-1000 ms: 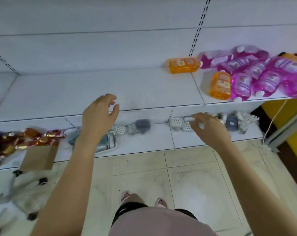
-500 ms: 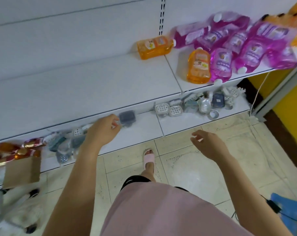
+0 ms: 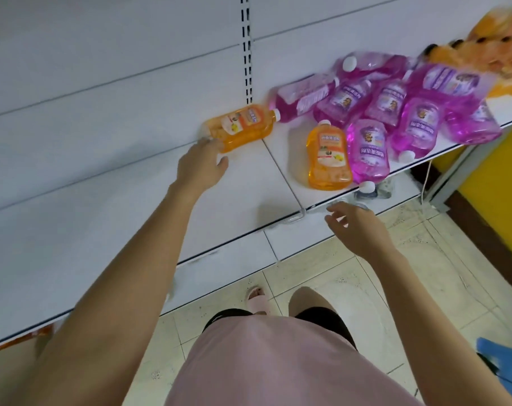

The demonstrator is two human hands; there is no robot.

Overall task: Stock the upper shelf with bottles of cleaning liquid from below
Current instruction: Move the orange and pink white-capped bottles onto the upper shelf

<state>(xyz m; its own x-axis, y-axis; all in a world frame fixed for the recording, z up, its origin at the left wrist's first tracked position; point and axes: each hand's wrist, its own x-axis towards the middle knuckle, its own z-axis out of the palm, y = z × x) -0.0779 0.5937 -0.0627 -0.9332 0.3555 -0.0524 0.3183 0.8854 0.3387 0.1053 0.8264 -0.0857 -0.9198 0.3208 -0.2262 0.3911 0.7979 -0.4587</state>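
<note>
An orange bottle of cleaning liquid lies on its side at the back of the white shelf. My left hand reaches over the shelf and its fingertips touch the bottle's base, with no grip that I can see. A second orange bottle lies flat further right, beside a heap of several purple bottles. My right hand hovers with relaxed fingers over the shelf's front edge and holds nothing.
A slotted upright divides the white back panels. Small items lie on the lowest shelf under the purple bottles. Orange goods sit at the far right. A yellow wall stands at the right. A blue object lies on the tiled floor.
I have stepped right and the view has swung up. My left hand rose from the low shelf to the orange bottle's base. My right hand lifted toward the shelf's front edge.
</note>
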